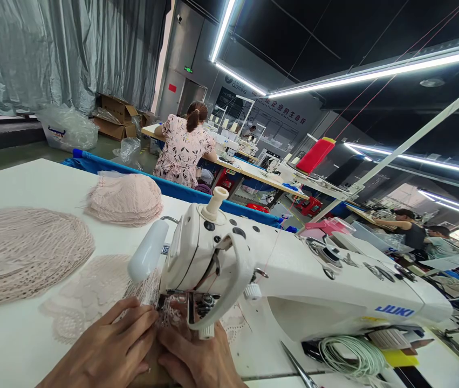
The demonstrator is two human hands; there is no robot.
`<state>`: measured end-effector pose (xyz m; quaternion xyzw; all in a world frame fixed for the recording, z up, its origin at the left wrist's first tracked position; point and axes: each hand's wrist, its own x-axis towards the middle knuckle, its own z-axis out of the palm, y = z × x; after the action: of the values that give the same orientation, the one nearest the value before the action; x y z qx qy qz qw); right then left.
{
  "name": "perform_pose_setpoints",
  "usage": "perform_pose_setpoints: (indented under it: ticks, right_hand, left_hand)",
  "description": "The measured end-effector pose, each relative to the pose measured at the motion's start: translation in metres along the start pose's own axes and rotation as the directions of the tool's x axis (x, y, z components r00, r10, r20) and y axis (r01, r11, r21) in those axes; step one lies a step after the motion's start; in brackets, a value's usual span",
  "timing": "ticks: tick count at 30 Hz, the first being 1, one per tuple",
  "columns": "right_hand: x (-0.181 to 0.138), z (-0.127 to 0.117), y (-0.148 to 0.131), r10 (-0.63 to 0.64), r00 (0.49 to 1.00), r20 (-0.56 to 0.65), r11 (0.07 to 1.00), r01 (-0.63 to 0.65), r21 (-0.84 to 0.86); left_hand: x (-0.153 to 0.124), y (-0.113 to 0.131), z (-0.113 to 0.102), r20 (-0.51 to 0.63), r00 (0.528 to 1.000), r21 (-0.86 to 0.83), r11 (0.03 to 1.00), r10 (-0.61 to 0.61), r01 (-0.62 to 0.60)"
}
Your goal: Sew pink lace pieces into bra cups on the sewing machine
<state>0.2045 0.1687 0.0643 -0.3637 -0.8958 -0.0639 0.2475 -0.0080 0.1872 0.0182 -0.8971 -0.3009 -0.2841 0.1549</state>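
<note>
A pale pink lace piece [91, 293] lies under the head of a white sewing machine [229, 253], its free part spread to the left on the table. My left hand [111, 339] is closed on the lace just left of the needle area, fingers bent and pressed together. Close by, my right hand [200, 350] grips the lace in front of the presser foot. The machine's head and thread guard partly cover its fingers. Where the needle meets the lace is hidden.
Stacked lace pieces [27, 253] and a smaller lace pile [126, 198] lie on the left of the table. Scissors [297, 366] and coiled pale green cord [350, 355] sit under the machine arm. A red thread cone [315, 155] stands behind. Co-workers sit at other machines.
</note>
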Motion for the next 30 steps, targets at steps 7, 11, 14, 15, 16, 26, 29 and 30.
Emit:
perform_pose_setpoints:
  ticks: [7, 11, 14, 15, 16, 26, 29, 30]
  right_hand:
    - [0.001, 0.003, 0.001, -0.002, 1.0, 0.017, 0.995, 0.0, 0.098]
    - [0.0, 0.006, 0.003, 0.0, 1.0, 0.026, 0.995, -0.003, 0.1]
    - [-0.002, 0.007, 0.003, -0.001, 1.0, 0.024, 0.998, -0.001, 0.063]
    - [-0.002, 0.008, 0.003, -0.004, 1.0, 0.01, 0.998, 0.003, 0.058]
    - [-0.002, 0.009, 0.002, -0.009, 1.0, -0.01, 0.998, 0.01, 0.06]
    - [0.003, 0.008, 0.001, -0.041, 0.989, -0.139, 0.998, 0.047, 0.043]
    - [0.002, 0.018, 0.002, -0.037, 0.97, -0.242, 0.998, 0.049, 0.042]
    - [0.001, 0.023, 0.003, -0.03, 0.961, -0.274, 0.998, 0.042, 0.039]
  left_hand:
    - [0.001, -0.001, -0.001, -0.007, 1.0, -0.042, 0.999, 0.004, -0.004]
    - [0.003, -0.001, -0.002, -0.129, 0.992, -0.092, 0.996, -0.013, 0.002]
    - [0.008, -0.002, -0.008, -0.147, 0.988, -0.167, 0.986, -0.036, 0.011]
    - [0.01, -0.002, -0.01, -0.133, 0.99, -0.194, 0.981, -0.039, 0.012]
    - [0.011, -0.002, -0.011, -0.132, 0.991, -0.215, 0.977, -0.033, 0.004]
    - [0.016, -0.003, -0.014, -0.192, 0.981, -0.201, 0.978, 0.008, -0.048]
    - [0.015, -0.003, -0.013, -0.221, 0.975, -0.211, 0.976, 0.002, -0.05]
    - [0.014, -0.004, -0.011, -0.223, 0.975, -0.199, 0.978, 0.013, -0.059]
